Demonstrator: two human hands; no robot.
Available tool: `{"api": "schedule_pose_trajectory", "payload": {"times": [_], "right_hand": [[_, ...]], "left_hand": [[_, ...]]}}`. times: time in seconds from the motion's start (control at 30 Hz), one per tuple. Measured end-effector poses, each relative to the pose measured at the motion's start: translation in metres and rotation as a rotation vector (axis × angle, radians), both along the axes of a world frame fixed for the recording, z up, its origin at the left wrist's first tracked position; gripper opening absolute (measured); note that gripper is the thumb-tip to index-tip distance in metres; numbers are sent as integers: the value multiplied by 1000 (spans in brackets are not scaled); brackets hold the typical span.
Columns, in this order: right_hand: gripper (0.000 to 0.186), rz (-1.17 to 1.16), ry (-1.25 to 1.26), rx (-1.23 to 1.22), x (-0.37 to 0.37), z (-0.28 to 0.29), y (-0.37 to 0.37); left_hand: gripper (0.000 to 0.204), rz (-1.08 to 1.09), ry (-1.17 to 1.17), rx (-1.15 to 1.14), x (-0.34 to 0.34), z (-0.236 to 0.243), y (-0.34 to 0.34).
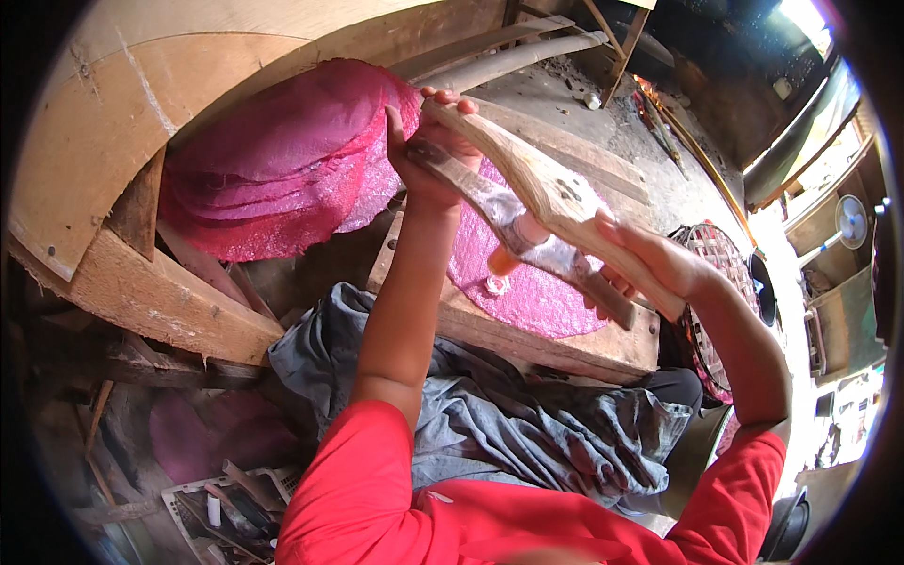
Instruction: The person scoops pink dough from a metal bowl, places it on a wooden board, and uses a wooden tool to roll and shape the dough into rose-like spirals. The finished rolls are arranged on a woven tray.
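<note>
A pale, carved wooden bar (pixel 537 174) slants across the middle, rounded along its edges. Below it runs a darker wooden bar (pixel 485 193), whitish and worn around its middle. A pale round piece (pixel 529 231) sits between the two bars, and an orange cylinder (pixel 503 261) sticks out under the lower one. My left hand (pixel 441 141) is closed around the bars' far left ends, its thumb pointing up. My right hand (pixel 659 259) grips their near right ends, some fingers hidden underneath. A small white rose-shaped piece (pixel 497 284) lies below on a pink sheet (pixel 527 306).
The sheet covers part of a low wooden bench (pixel 480 327). Stacked pink round sheets (pixel 273 169) stand at left beside a thick wooden beam (pixel 160 297). A woven basket (pixel 711 320) is at right; a crate of tools (pixel 231 508) sits lower left. Grey cloth (pixel 527 428) covers my lap.
</note>
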State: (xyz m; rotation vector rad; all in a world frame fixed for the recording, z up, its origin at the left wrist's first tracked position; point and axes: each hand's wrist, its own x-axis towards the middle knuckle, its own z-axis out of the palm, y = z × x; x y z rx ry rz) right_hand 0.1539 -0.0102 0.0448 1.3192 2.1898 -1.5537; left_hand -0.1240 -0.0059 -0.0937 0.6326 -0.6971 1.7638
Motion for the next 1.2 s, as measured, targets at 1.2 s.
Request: {"api": "schedule_pose_trajectory", "payload": {"times": [1.2], "right_hand": [[68, -139, 812, -816, -1, -139, 3]], "left_hand": [[54, -122, -140, -54, 10, -18, 3]]}}
